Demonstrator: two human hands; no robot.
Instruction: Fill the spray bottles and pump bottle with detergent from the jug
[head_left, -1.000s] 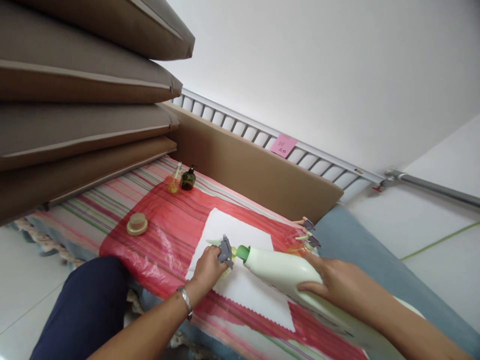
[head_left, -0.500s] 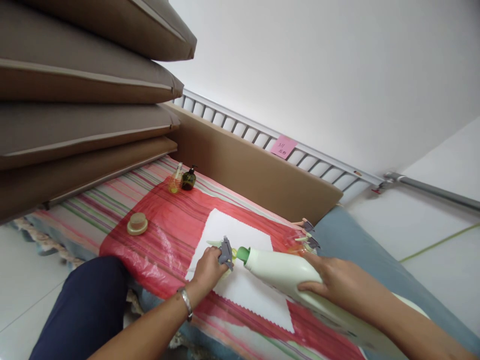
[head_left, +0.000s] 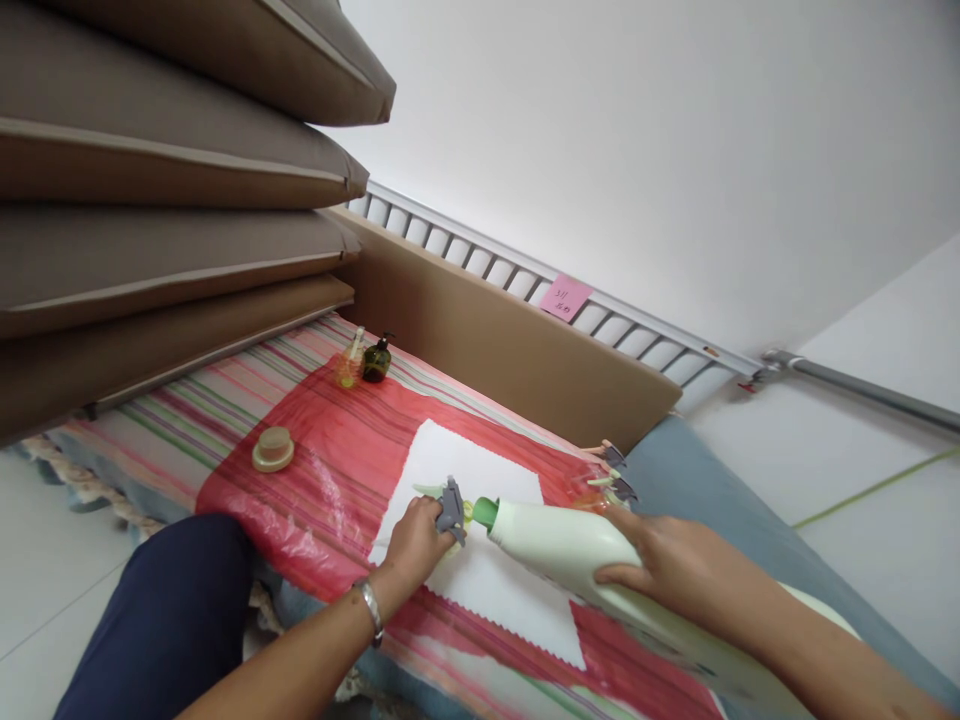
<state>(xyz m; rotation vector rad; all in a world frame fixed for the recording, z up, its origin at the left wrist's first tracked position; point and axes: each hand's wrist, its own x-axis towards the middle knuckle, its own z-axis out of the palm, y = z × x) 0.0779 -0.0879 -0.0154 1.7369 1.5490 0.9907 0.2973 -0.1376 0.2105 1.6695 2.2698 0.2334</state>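
Note:
My left hand point(head_left: 416, 537) is closed around a small spray bottle with a grey trigger head point(head_left: 451, 508) and a pale green nozzle; the fingers hide most of its body. My right hand point(head_left: 667, 565) grips a large pale green bottle point(head_left: 566, 540), tipped sideways with its green spout point(head_left: 486, 513) pointing left. That spout is close to a small yellow ring beside the grey trigger; whether they touch I cannot tell. Both bottles are above a white cloth point(head_left: 499, 590) with zigzag edges. No liquid stream can be made out.
Red plastic sheet point(head_left: 375, 440) covers part of the striped bedding. Behind stand a dark pump bottle point(head_left: 376, 360) and a clear bottle point(head_left: 350, 362). A round cap point(head_left: 273, 450) lies left. More trigger spray bottles point(head_left: 611, 480) lie behind my right hand. Stacked cushions point(head_left: 150, 250) rise at left.
Both hands and the two bottles hold nearly the same position. The whole view has shifted very slightly.

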